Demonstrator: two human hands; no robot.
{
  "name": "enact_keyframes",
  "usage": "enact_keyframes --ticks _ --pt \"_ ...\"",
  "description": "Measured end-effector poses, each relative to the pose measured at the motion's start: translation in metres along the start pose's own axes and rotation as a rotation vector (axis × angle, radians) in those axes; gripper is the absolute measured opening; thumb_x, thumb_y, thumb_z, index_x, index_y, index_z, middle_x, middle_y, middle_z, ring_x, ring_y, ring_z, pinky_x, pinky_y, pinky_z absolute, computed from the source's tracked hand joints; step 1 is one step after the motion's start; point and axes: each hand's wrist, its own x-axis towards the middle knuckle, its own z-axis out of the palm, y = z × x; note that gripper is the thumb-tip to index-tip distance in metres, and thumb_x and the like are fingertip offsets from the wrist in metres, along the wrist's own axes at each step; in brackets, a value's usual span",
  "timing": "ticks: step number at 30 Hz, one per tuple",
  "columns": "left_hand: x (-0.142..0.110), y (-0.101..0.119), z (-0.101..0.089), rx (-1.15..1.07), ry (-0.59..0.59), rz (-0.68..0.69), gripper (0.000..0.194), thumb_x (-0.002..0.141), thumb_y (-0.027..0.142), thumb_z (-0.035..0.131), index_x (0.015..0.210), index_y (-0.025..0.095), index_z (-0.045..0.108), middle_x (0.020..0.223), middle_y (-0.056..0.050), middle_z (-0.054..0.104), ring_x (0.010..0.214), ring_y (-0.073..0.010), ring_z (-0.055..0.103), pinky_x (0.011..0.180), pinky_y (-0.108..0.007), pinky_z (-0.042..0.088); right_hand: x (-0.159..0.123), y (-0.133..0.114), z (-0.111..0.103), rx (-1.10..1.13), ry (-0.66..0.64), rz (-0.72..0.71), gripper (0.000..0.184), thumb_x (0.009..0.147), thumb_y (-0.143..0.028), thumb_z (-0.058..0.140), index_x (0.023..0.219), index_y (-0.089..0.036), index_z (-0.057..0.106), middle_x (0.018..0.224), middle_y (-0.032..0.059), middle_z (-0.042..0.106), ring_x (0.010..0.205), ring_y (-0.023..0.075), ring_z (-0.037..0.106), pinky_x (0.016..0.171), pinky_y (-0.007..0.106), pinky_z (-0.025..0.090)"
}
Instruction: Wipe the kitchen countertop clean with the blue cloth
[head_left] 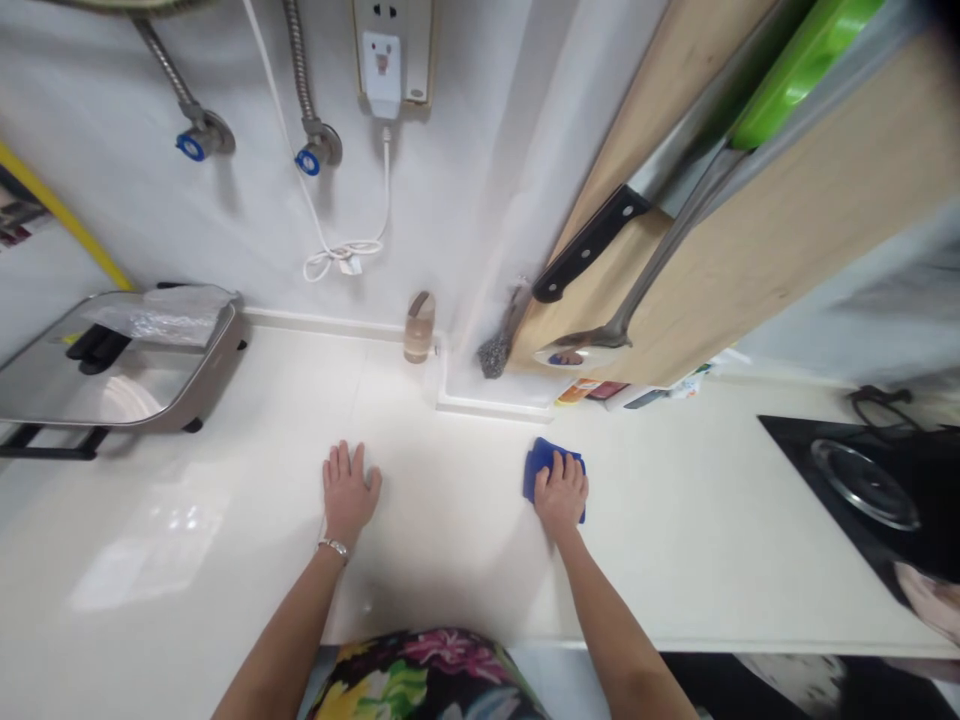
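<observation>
My left hand (pixel 349 497) lies flat on the white countertop (pixel 442 540), its fingers spread and nothing held. A bracelet circles that wrist. To the right, my right hand (pixel 561 492) presses a folded blue cloth (pixel 537 464) against the same surface, fingers slightly bent over it. The cloth's edges show around the fingers; its underside is hidden.
An electric pan (pixel 180 400) with a glass lid stands at the left. Near the wall is a small bottle (pixel 419 328). A knife (pixel 592 245) and a ladle (pixel 660 260) hang over a wooden board (pixel 810 200). At right is a black stove (pixel 825 470), beside another person's arm (pixel 930 600).
</observation>
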Motion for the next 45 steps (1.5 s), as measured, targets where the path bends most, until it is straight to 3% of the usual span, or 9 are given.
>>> enact_keyframes --ticks 9,16,22,26,31,38,45 --pt "-0.001 0.001 0.001 -0.051 -0.017 0.001 0.060 0.097 0.038 0.042 0.148 0.006 0.047 0.164 -0.025 0.027 0.155 -0.0403 0.015 0.121 -0.065 0.020 -0.067 -0.030 -0.027 -0.004 -0.052 -0.007 0.060 0.099 -0.037 0.026 0.147 -0.007 0.045 0.152 0.0247 0.044 0.146 0.0361 0.034 0.117 0.062 0.029" --pt "-0.001 -0.001 0.006 -0.068 0.002 0.010 0.060 0.096 0.036 0.042 0.148 0.005 0.046 0.163 -0.026 0.027 0.155 -0.0415 0.014 0.121 -0.067 0.020 -0.120 -0.085 -0.045 -0.005 -0.103 -0.049 0.059 0.099 -0.032 0.027 0.150 -0.008 0.041 0.155 0.0234 0.041 0.149 0.0357 0.028 0.118 0.062 0.027" --pt "-0.002 0.000 0.006 -0.112 -0.009 0.019 0.062 0.096 0.035 0.042 0.148 0.002 0.044 0.164 -0.028 0.023 0.155 -0.0430 0.010 0.121 -0.068 0.016 -0.154 -0.159 -0.064 0.003 -0.283 -0.250 0.058 0.099 -0.032 0.034 0.151 -0.008 0.039 0.160 0.0203 0.035 0.153 0.0355 0.021 0.123 0.057 0.022" --pt "-0.002 -0.001 0.006 -0.156 -0.013 0.010 0.063 0.095 0.036 0.043 0.148 0.002 0.044 0.164 -0.028 0.021 0.155 -0.0423 0.010 0.121 -0.068 0.014 -0.175 -0.182 -0.076 0.071 -0.376 -0.446 0.060 0.099 -0.037 0.040 0.153 -0.012 0.036 0.163 0.0178 0.031 0.154 0.0327 0.021 0.125 0.054 0.019" --pt "-0.002 -0.005 0.007 -0.142 -0.029 0.035 0.062 0.097 0.039 0.041 0.147 0.003 0.045 0.164 -0.028 0.023 0.155 -0.0419 0.010 0.121 -0.067 0.015 -0.190 -0.150 -0.094 0.157 -0.401 -0.551 0.058 0.098 -0.036 0.041 0.153 -0.019 0.037 0.164 0.0097 0.031 0.154 0.0252 0.020 0.126 0.047 0.020" --pt "-0.002 -0.006 0.008 -0.119 -0.019 0.068 0.062 0.097 0.039 0.042 0.148 0.004 0.043 0.164 -0.028 0.024 0.155 -0.0420 0.011 0.121 -0.066 0.014 -0.197 -0.067 -0.108 0.072 -0.317 -0.382 0.058 0.096 -0.028 0.042 0.152 -0.019 0.038 0.163 0.0098 0.033 0.154 0.0268 0.021 0.125 0.050 0.025" --pt "-0.003 -0.007 0.009 -0.126 -0.030 0.063 0.062 0.098 0.040 0.044 0.150 0.006 0.042 0.165 -0.026 0.022 0.156 -0.0405 0.009 0.122 -0.066 0.011 -0.186 0.028 -0.110 0.004 -0.238 -0.262 0.054 0.099 -0.028 0.037 0.152 -0.019 0.038 0.162 0.0102 0.035 0.152 0.0269 0.025 0.124 0.051 0.028"
